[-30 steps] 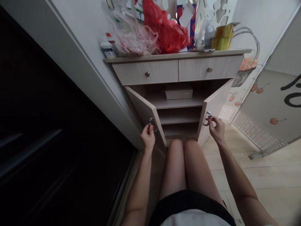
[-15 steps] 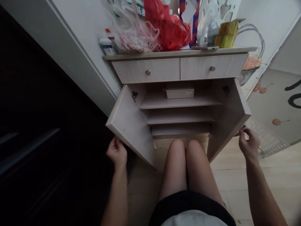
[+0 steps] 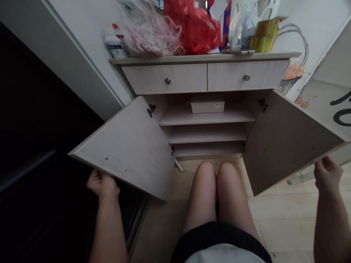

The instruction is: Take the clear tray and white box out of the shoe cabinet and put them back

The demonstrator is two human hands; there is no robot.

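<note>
A pale wood-grain cabinet stands before my knees, both doors swung wide. My left hand is closed at the outer edge of the left door, its fingertips hidden behind the panel where the knob sits. At the far right, my right hand is closed the same way behind the right door; its knob is also out of sight. Between the doors, shelves show, and a white box with a small label rests on the upper one.
Two shut drawers run above the doors. On top lie a red plastic bag, a clear bag, a white bottle, a phone and a yellow container. A wall edge runs close at left.
Both doors have swung further outward, the left one leftward and the right one rightward. My hands have moved apart with them. The right door's knob, visible before, is now hidden.
</note>
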